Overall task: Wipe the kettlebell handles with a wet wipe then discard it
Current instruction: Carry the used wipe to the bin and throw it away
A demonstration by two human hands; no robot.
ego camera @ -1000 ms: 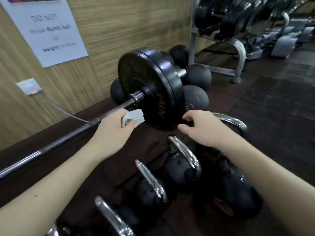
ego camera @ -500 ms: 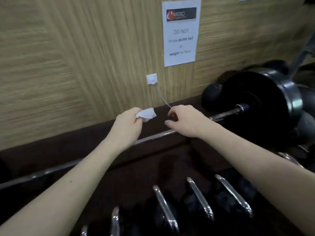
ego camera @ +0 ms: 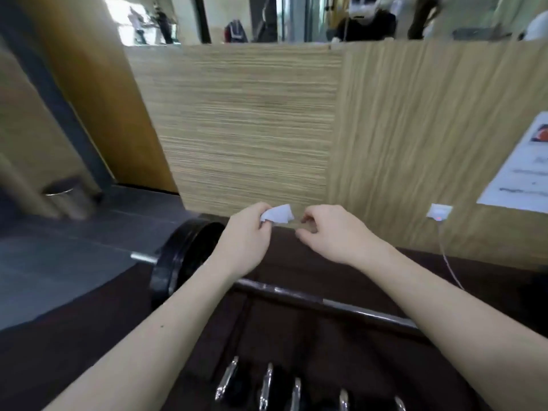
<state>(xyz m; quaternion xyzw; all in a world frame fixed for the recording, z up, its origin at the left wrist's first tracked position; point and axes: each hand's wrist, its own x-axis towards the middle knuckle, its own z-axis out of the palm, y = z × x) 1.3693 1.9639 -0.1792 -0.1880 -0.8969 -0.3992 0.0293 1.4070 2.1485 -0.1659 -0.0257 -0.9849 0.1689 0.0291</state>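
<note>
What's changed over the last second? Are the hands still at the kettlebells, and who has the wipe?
The view has swung left: the black barbell plate now shows at the bar's left end, and a metal bin has come into sight. Both hands have risen from the chrome kettlebell handles to in front of the wooden wall. Unchanged: the left hand pinches the crumpled white wet wipe; the right hand holds nothing, fingers curled.
</note>
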